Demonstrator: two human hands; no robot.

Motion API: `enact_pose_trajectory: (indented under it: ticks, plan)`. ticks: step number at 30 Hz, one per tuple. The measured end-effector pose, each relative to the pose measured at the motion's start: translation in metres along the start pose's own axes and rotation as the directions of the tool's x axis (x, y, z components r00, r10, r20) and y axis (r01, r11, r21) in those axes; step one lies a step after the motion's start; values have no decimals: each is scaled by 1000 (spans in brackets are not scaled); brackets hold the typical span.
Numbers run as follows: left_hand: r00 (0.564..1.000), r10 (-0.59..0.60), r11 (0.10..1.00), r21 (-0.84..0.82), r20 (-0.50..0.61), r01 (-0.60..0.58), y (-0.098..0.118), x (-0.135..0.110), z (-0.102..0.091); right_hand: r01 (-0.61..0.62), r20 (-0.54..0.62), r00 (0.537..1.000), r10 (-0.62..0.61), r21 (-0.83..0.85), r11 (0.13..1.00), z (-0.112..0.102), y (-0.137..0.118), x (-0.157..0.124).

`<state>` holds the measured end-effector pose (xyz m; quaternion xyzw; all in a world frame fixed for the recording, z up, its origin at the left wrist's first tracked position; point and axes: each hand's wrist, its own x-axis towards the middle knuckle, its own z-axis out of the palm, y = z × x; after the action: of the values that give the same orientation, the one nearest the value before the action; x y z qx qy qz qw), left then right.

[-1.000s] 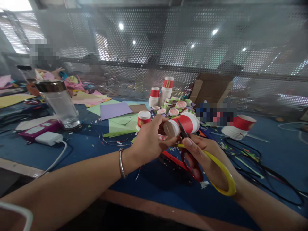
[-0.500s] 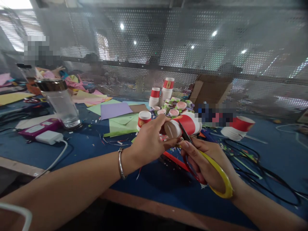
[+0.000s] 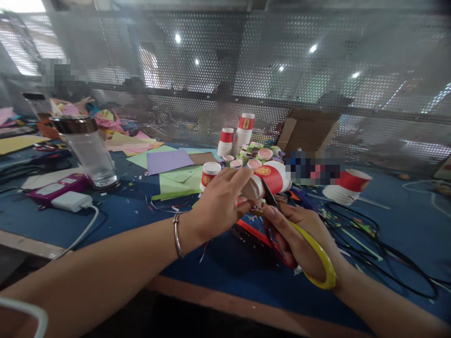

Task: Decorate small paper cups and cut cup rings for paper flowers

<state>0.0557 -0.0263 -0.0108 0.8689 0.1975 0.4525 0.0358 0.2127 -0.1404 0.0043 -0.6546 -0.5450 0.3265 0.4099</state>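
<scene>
My left hand is closed round the base end of a red and white paper cup, held on its side above the blue table. A silver bangle sits on that wrist. My right hand grips scissors with one yellow and one red handle. The blades point up at the cup's base, beside my left fingers.
A glass jar stands at the left by a purple device and a white charger. Coloured paper sheets, stacked red cups, cut cup pieces, a tipped cup stack and black cables lie around. A perforated screen rises behind.
The scissor handles have closed together in my right hand and the blades have moved in at the cup's base. My left hand has turned the cup slightly.
</scene>
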Motion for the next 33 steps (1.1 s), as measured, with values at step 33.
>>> enact_pose_trajectory:
  ticks: [33]
  plan:
    - [872, -400, 400, -803, 281, 442, 13, 8, 0, 125, -21, 992, -126, -65, 990, -5, 4, 1]
